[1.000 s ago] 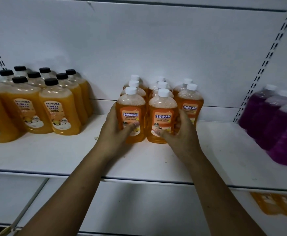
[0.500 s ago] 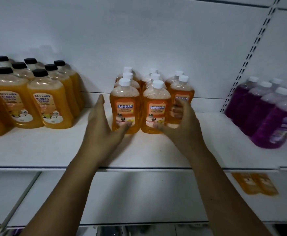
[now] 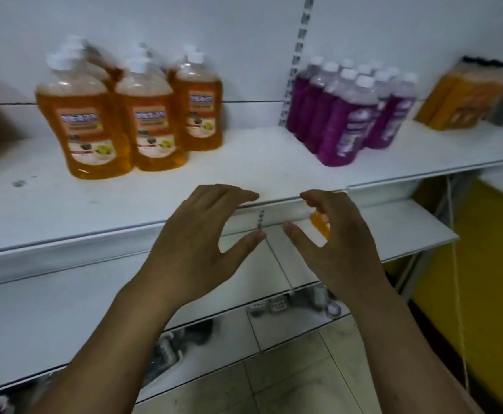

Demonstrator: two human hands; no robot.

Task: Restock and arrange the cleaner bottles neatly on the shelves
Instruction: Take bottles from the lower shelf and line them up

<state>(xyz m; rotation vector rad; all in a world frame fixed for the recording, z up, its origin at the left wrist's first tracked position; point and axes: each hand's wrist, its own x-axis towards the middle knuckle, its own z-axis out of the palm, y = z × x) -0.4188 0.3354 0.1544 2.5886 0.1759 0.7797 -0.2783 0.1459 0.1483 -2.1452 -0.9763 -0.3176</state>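
Several orange cleaner bottles (image 3: 94,121) with white caps stand grouped in rows on the white shelf (image 3: 244,162), upper left. Purple bottles (image 3: 348,115) with white caps cluster to their right. My left hand (image 3: 202,243) and my right hand (image 3: 333,243) hover side by side in front of the shelf's front edge, below and right of the orange group. Both hold nothing, with fingers loosely curved and thumbs pointing toward each other. An orange bottle (image 3: 319,224) lies on the lower shelf, partly hidden behind my right fingers.
A pack of orange bottles (image 3: 465,97) with dark caps sits at the far right of the shelf. A slotted upright (image 3: 296,64) divides the back wall. Lower shelves (image 3: 408,231), tiled floor (image 3: 304,369) and small items lie below. A yellow surface (image 3: 483,294) rises at right.
Both hands let go of the front orange bottles and drew back off the shelf. The view swung right and down, so the bottles now sit upper left.
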